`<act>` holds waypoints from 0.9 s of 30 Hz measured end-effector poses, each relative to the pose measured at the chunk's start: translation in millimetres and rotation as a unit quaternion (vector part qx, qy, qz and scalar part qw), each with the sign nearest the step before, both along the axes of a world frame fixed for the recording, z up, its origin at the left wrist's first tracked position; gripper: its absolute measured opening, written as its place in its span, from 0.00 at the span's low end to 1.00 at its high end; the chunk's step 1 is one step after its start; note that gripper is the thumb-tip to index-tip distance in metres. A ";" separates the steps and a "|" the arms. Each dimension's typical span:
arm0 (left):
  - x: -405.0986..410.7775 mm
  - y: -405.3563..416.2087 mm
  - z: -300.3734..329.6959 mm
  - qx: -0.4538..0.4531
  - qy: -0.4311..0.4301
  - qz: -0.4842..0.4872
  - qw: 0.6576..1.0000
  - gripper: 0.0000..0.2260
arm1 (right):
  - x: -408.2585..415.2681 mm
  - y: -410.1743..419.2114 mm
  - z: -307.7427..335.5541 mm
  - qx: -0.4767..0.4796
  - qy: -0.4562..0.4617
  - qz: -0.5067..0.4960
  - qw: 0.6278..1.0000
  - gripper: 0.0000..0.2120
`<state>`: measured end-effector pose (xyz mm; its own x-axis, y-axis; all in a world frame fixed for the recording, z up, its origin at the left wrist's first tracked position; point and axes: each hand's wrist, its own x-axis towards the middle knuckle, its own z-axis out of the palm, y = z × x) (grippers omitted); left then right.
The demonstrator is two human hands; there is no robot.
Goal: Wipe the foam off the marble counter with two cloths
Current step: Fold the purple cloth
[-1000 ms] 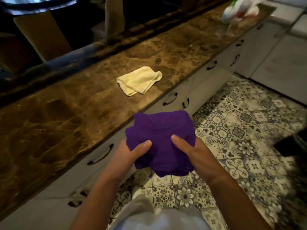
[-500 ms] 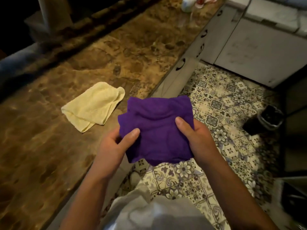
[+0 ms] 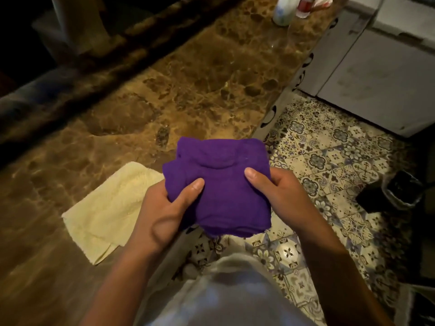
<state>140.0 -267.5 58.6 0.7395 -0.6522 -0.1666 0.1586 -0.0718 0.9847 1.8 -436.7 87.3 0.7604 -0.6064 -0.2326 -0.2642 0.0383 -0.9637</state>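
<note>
At the moment of inspection the purple cloth (image 3: 221, 187) was held clear of the counter (image 3: 188, 74), folded into a rough square and hanging over the counter's front edge and the tiled floor (image 3: 329, 161). The left hand (image 3: 164, 208) gripped its left side, thumb laid across the top face; the right hand (image 3: 277, 191) gripped its right side in the same manner. Both hands were closed on this one cloth.

The yellow cloth (image 3: 110, 208) lay flat on the counter, directly to the left of the left hand and partly hidden behind it. Its long axis ran diagonally, from the near left corner up toward the far right. The left hand was plainly the nearer of the two; the right hand stood beyond the counter edge, over the floor.

No foam could be made out on the visible marble; the light was dim and the surface mottled. In my judgement, wiping had not begun, and the left hand would need to release the purple cloth to take up the yellow one.

A white bottle (image 3: 283, 12) stood at the counter's far end, well apart.
</note>
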 end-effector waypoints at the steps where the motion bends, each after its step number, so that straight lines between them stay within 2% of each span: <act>1: 4.4 -8.4 -2.2 0.002 0.006 0.011 1.000 0.01 | 7.9 -11.3 0.2 0.000 -0.006 0.008 1.000 0.20; 5: 20.4 -39.7 -15.3 0.030 -0.011 0.081 0.996 0.04 | 53.1 -58.8 -9.0 0.015 -0.013 0.056 0.998 0.14; 9: 30.7 -78.5 -15.8 0.067 -0.006 0.170 0.983 0.04 | 103.2 -113.0 -18.1 0.015 0.002 0.160 0.987 0.12; 13: 47.9 -104.8 -12.5 0.092 0.039 0.245 0.964 0.04 | 150.7 -165.5 -29.1 0.044 0.043 0.297 0.953 0.03; 16: 64.6 -101.4 -17.5 0.127 0.033 0.300 0.945 0.03 | 188.4 -178.8 -35.5 0.037 0.067 0.387 0.919 0.05; 18: 73.3 -97.3 -20.3 0.152 0.033 0.336 0.929 0.03 | 212.3 -177.7 -38.4 0.033 0.073 0.409 0.909 0.04; 19: 76.4 -96.7 -22.6 0.162 0.039 0.349 0.922 0.03 | 223.8 -175.5 -41.4 0.000 0.071 0.417 0.906 0.04; 20: 79.6 -96.1 -27.5 0.178 0.044 0.360 0.915 0.04 | 236.2 -174.5 -48.7 -0.082 0.062 0.433 0.896 0.06; 22: 86.3 -97.7 -35.8 0.229 0.042 0.375 0.897 0.12 | 257.4 -170.9 -63.4 -0.282 0.054 0.468 0.836 0.14; 23: 90.0 -97.8 -41.3 0.260 0.036 0.373 0.890 0.17 | 265.7 -168.8 -69.3 -0.344 0.055 0.471 0.811 0.17; 25: 98.1 -99.6 -49.1 0.306 0.031 0.363 0.880 0.22 | 278.5 -164.0 -80.1 -0.391 0.063 0.476 0.785 0.26; 27: 106.0 -102.9 -53.1 0.337 0.023 0.349 0.874 0.17 | 285.7 -161.4 -90.4 -0.420 0.076 0.479 0.767 0.29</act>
